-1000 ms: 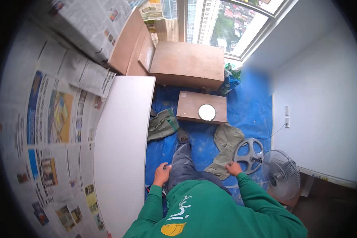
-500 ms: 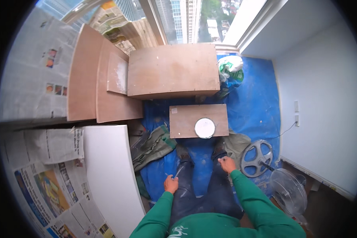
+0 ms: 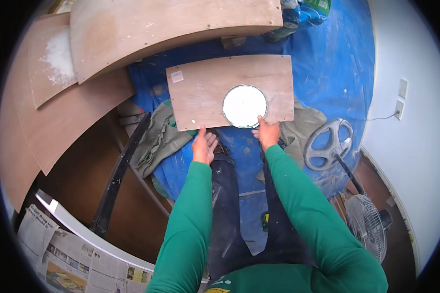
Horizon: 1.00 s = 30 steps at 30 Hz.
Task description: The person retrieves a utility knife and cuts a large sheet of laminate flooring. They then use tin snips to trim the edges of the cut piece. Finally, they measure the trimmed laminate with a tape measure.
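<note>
A low wooden box [image 3: 205, 88] stands before me on a blue sheet. On its top, at the front edge, rests a round container [image 3: 245, 105] with a white top and a thin dark rim. My left hand [image 3: 204, 146] is at the box's front left edge, thumb up and fingers apart, holding nothing. Beside the container's front right rim is my right hand [image 3: 268, 133]. Its thumb points up at the rim and its fingers sit lower, apart from the thumb. Whether it touches the rim or the box edge is hard to tell.
A larger wooden box [image 3: 181, 24] stands beyond, with wooden panels [image 3: 73, 122] at left. Grey-green cloth [image 3: 164, 139] lies left of my legs. At right are a spoked grey base [image 3: 329, 145], a fan [image 3: 365, 222] and a white wall [image 3: 401, 58] with a corded outlet.
Both hands have moved forward from above my legs to the small box's front edge. My view has come closer and tipped down, so the window is out of sight.
</note>
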Motion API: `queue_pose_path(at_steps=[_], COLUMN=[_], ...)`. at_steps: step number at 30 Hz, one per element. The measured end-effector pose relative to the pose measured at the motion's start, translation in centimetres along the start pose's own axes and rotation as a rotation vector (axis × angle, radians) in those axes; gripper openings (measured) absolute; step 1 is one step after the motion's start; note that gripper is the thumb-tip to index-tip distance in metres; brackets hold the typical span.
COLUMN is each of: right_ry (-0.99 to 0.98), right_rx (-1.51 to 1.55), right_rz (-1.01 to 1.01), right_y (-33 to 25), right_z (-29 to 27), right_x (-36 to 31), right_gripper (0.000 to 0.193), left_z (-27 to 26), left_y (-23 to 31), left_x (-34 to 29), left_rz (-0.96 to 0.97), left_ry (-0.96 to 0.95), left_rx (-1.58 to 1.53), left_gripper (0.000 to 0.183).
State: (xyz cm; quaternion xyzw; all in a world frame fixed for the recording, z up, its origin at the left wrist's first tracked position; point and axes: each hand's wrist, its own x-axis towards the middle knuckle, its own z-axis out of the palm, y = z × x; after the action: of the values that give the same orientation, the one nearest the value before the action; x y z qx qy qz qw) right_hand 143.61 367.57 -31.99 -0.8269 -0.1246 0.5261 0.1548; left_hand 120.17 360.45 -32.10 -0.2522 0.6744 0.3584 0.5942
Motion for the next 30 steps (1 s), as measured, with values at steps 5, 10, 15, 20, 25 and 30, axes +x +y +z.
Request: queue_pose_path(at_steps=[5, 10, 15, 20, 25, 30], right_ry=[-0.193, -0.293, -0.095, -0.258, -0.653, -0.254], right_rx=[0.144, 0.081, -0.245, -0.094, -0.061, -0.381], right_rz=[0.091, -0.12, -0.748, -0.752, -0.726, -0.966], right_y=[1.9, -2.9, -20.8, -36.7, -42.1, -38.2], right_z=[-2.4, -8.4, -10.2, -1.9, -1.4, -5.1], right_x=[-0.6, -6.4, -8.6, -4.4, 0.1, -9.9], right_gripper=[0.028, 0.02, 0.031, 0.03, 0.034, 0.043], left_z=[4.2, 3.4, 2.8, 3.6, 8.6, 12.1], left_y=[-0.5, 0.3, -0.1, 3.8, 12.3, 17.6], left_x=[2.8, 3.1, 2.5, -3.4, -7.6, -7.7], left_rz=[-0.1, -0.108, -0.105, 0.097, 0.318, 0.422], left_ry=[-0.04, -0.094, -0.143, -0.1, -0.22, -0.274], left_rx=[-0.281, -0.512, -0.408, -0.207, 0.143, 0.283], left_gripper=[0.073, 0.061, 0.069, 0.071, 0.067, 0.086])
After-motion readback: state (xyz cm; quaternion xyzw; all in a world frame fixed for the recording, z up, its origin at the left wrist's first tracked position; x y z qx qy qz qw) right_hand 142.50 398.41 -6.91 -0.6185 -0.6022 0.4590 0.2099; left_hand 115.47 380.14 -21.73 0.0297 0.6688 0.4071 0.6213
